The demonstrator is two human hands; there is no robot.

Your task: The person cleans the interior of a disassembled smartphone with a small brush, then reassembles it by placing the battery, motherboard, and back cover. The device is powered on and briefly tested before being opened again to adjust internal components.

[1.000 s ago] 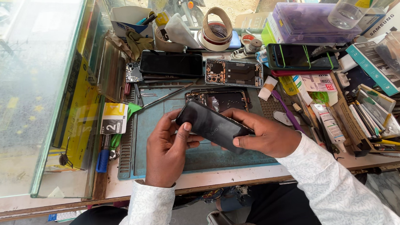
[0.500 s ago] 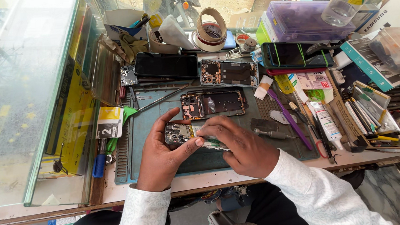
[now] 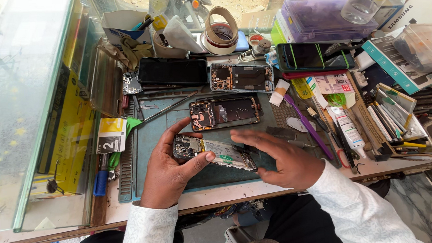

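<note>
I noted the left hand (image 3: 167,171) pinching the opened phone (image 3: 213,153) low over the repair mat (image 3: 148,140), battery up for access, while the right hand (image 3: 282,157) hovered alongside, fingers spread, holding nothing.

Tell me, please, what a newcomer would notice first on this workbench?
First, the opened phone with its insides bare, held over the green mat by the left hand, with the right hand spread at its other end. Just behind it lie two more opened phones and a dark phone screen. At the back stand rolls of tape, and to the right a purple plastic box.
</note>
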